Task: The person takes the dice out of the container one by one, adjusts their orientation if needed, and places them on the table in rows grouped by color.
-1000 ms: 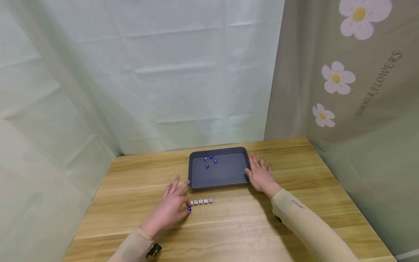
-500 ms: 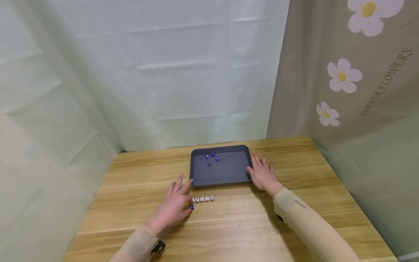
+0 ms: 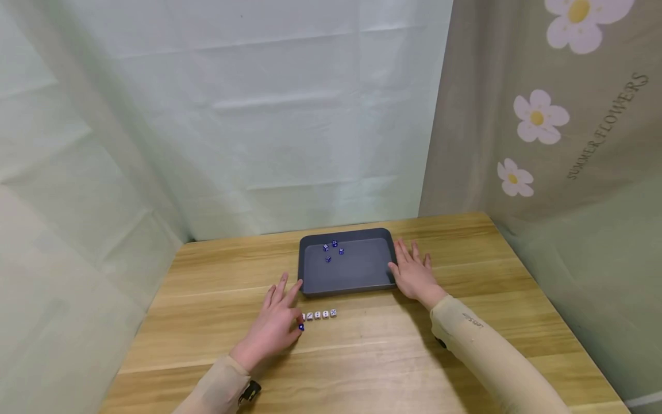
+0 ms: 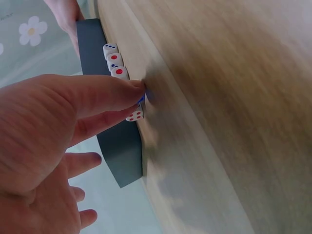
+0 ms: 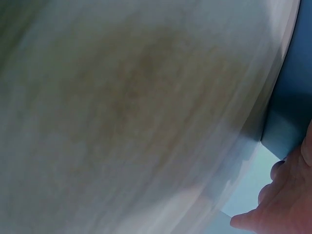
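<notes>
My left hand [image 3: 271, 328] pinches a small blue die [image 3: 301, 328] between thumb and index finger, low over the table; in the left wrist view the thumb hides most of the blue die [image 4: 142, 99]. Just beyond it a row of white dice [image 3: 318, 315] lies on the wood, its left end partly covered by the fingers. My right hand [image 3: 414, 276] rests with straight fingers against the right side of a dark grey tray [image 3: 357, 282]. Several blue dice [image 3: 328, 259] lie inside the tray, toward its back left. The right wrist view catches the right hand [image 5: 285, 200] beside the tray wall.
The wooden table [image 3: 372, 356] extends around the tray on every side. Pale cloth [image 3: 289, 126] hangs behind and to the left, and a flower-printed curtain [image 3: 476, 132] hangs at the right. A dark wrist device [image 3: 250, 392] sits under the left sleeve.
The left hand has shifted very slightly while keeping its pinch on the blue die beside the white row. The right hand stays at the tray. The head view has shifted a little.
</notes>
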The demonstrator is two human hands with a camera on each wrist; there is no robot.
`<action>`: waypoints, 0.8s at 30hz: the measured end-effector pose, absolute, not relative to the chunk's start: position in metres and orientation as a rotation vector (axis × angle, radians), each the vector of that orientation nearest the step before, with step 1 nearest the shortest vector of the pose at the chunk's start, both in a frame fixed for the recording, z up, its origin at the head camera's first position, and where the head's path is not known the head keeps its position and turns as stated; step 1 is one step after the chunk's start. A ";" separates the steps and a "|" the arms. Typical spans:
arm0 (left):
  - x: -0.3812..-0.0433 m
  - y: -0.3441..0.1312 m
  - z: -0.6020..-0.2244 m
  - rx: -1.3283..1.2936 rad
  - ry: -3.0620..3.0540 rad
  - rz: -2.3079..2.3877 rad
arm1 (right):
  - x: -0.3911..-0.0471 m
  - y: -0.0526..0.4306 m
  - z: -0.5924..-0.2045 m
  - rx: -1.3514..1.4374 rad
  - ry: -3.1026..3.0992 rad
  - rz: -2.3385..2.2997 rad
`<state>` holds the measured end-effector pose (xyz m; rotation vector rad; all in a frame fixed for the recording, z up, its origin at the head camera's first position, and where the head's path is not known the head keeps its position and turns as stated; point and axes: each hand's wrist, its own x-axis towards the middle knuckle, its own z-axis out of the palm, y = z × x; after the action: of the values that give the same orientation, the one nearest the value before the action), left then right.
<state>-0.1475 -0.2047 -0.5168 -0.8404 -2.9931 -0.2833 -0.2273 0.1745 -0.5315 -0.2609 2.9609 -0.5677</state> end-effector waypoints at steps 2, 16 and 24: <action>-0.147 -0.205 -0.517 -0.838 -2.995 -0.280 | -0.227 0.174 -0.531 -0.260 2.960 -0.553; -0.145 -0.207 -0.517 -0.843 -2.978 -0.297 | -0.227 0.173 -0.530 -0.261 2.974 -0.526; -0.144 -0.208 -0.518 -0.858 -2.942 -0.325 | -0.226 0.173 -0.530 -0.256 2.981 -0.524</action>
<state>-0.1439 -0.2082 -0.5180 -0.8578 -2.9420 -0.3250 -0.2263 0.1732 -0.5299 -0.2564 2.9811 -0.5244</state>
